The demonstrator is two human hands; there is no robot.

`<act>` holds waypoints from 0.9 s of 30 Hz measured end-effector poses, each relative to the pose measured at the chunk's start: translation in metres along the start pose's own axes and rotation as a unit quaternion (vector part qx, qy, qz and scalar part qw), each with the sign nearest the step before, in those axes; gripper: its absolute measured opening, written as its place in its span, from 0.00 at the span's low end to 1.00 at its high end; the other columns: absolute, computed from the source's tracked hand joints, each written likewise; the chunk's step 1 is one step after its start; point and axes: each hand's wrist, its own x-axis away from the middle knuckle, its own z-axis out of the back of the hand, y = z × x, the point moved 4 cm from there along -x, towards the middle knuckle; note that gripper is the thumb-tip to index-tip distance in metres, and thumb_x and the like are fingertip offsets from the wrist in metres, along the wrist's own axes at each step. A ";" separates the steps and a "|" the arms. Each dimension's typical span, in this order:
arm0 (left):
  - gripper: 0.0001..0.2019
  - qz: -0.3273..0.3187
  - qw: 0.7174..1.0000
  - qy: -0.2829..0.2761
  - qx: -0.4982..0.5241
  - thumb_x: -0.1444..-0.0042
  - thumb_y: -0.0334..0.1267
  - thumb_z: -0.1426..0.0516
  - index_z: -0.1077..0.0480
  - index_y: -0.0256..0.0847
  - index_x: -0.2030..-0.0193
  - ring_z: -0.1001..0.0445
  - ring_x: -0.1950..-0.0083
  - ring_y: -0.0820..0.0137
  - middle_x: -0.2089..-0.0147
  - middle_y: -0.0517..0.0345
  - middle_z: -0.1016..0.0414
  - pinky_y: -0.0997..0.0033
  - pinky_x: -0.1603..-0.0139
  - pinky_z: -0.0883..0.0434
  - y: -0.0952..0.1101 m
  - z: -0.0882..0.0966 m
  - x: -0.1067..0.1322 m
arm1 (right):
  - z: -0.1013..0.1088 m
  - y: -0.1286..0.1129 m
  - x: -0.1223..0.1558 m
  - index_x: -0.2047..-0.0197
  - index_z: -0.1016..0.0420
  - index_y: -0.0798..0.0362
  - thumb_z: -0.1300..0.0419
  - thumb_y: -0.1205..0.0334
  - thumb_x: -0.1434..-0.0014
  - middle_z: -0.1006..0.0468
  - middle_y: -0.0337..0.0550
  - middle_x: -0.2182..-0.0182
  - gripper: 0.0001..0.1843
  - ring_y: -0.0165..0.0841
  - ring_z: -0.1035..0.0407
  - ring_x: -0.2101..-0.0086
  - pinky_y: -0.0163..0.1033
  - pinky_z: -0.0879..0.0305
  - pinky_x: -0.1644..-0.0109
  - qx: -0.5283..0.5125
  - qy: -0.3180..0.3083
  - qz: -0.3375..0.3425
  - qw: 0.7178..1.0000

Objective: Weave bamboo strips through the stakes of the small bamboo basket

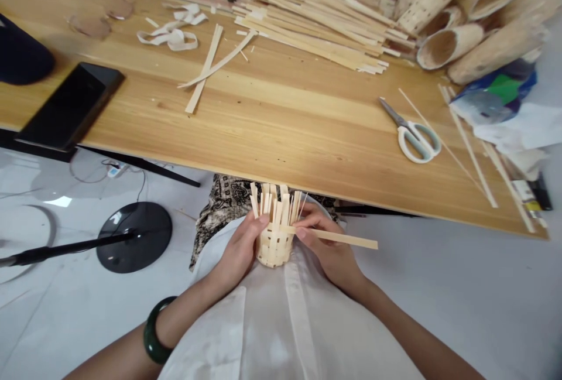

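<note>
A small, partly woven basket (274, 248) of pale wooden strips rests against my shirt, below the table's front edge. Its loose upright strips (277, 201) stick up from the woven lower part. On its left side my left hand (243, 239) grips the wall, thumb at the front; the other fingers are hidden behind. At the right, my right hand (322, 242) pinches a flat weaving strip (351, 239) that crosses the basket's front and juts out to the right.
Scissors (415, 134) lie on the wooden table (281, 116). A pile of strips (316, 17) and several woven tubes (452, 43) are at the back. Two crossed strips (206, 67), a phone (72, 105) and curled shavings (175, 31) are on the left. A black round stand base (134, 236) is on the floor.
</note>
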 end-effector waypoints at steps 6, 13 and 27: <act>0.26 -0.013 1.000 -0.013 -0.022 0.40 0.48 0.37 0.27 0.40 0.38 0.32 0.30 0.50 0.39 0.46 0.21 0.52 0.27 0.41 -0.004 0.005 0.003 | 0.004 0.002 0.003 0.62 0.17 0.46 0.34 0.52 0.34 0.20 0.45 0.47 0.08 0.40 0.26 0.43 0.53 0.31 0.36 0.035 -0.030 0.015 0.999; 0.31 0.005 0.996 -0.075 -0.042 0.41 0.52 0.36 0.30 0.45 0.33 0.35 0.27 0.50 0.34 0.48 0.24 0.51 0.24 0.45 0.000 0.005 0.006 | 0.006 0.007 0.011 0.62 0.16 0.45 0.33 0.49 0.36 0.19 0.45 0.45 0.10 0.41 0.27 0.41 0.53 0.31 0.35 0.039 -0.043 0.019 0.998; 0.31 0.035 0.991 0.044 -0.117 0.57 0.47 0.26 0.26 0.38 0.48 0.19 0.49 0.51 0.47 0.46 0.16 0.58 0.49 0.24 0.022 -0.008 0.003 | 0.002 0.004 -0.001 0.64 0.19 0.47 0.34 0.48 0.35 0.20 0.46 0.45 0.12 0.40 0.26 0.42 0.51 0.30 0.36 0.036 -0.015 -0.013 0.999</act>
